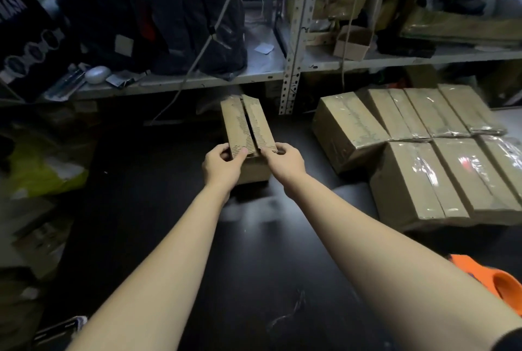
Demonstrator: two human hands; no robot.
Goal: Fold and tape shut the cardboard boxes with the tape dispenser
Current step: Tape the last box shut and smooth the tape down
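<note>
Left hand point(223, 165), right hand point(284, 160) each pinch a flap of the cardboard box point(254, 173) — black carton point(26, 40) reads "MASK".

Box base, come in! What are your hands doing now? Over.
Left hand pinches left flap, right hand pinches right flap. Cardboard box untaped, flaps nearly meeting. Taped boxes sit right, clear of it.

Two hands point(223, 165) point(285, 161), one untaped box point(248, 124), roughly seven taped boxes point(350, 124).

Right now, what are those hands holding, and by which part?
The cardboard box: the left hand pinches the near end of its left flap; the right hand, the right flap.
</note>
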